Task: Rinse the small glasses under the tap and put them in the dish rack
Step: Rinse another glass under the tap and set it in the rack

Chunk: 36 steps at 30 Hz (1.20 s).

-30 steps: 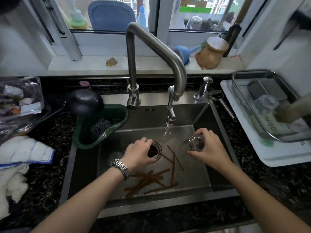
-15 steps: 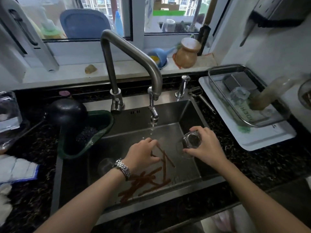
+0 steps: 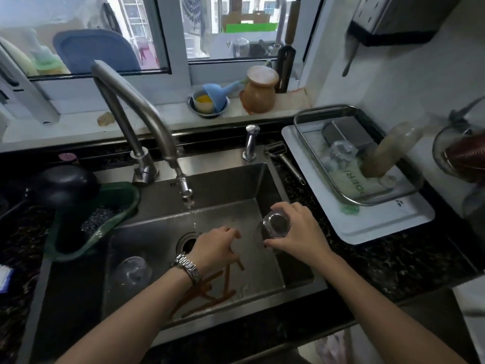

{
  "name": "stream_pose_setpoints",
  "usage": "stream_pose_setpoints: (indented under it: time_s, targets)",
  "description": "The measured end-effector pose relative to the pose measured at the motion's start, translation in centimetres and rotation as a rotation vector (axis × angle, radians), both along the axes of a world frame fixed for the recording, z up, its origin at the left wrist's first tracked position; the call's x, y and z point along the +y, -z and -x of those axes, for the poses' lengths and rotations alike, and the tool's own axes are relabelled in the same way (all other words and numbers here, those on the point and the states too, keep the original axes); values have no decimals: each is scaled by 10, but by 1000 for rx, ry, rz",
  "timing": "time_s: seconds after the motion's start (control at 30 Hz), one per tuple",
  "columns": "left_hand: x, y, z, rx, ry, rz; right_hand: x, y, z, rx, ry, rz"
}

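1. Clear small glass (image 3: 275,225), right of centre in the frame, sits over the sink's right side, pinched round its wall by the right hand (image 3: 296,232), bottom facing up.
2. Judged step: carrying it to the dish rack (image 3: 349,153) at the right of the frame. Tip out drips over the sink (image 3: 262,179) first.
3. Set it mouth down beside the glass in the rack (image 3: 341,152), not knocking against it, clear of the bottle (image 3: 388,151) leaning there.
4. Left hand (image 3: 215,248), lower centre, hangs loosely curled over the basin, holding nothing; it could fetch the second glass (image 3: 131,270) lying lower left on the sink floor.
5. Water runs thinly from the tap (image 3: 147,119); rinse that one there.
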State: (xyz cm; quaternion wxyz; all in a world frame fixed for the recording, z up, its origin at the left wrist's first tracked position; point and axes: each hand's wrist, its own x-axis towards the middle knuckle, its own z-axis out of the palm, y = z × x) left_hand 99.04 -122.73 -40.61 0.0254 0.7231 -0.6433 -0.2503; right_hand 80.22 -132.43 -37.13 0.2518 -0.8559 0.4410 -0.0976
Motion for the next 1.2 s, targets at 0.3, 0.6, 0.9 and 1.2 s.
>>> stream_pose_setpoints:
  time_s: [0.3, 0.6, 0.9, 1.2]
  targets:
    - [-70, -20, 50, -106, -17, 21, -60, -30, 49, -163, -23, 31]
    - [-146, -46, 92, -154, -17, 107, -150, -68, 120, -213, 173, 143]
    - [-188, -55, 116, -180, 17, 106, -202, -35, 150, -121, 290, 166]
    - [-205, -51, 124, -194, 11, 103, -220, 1, 141, -43, 291, 78]
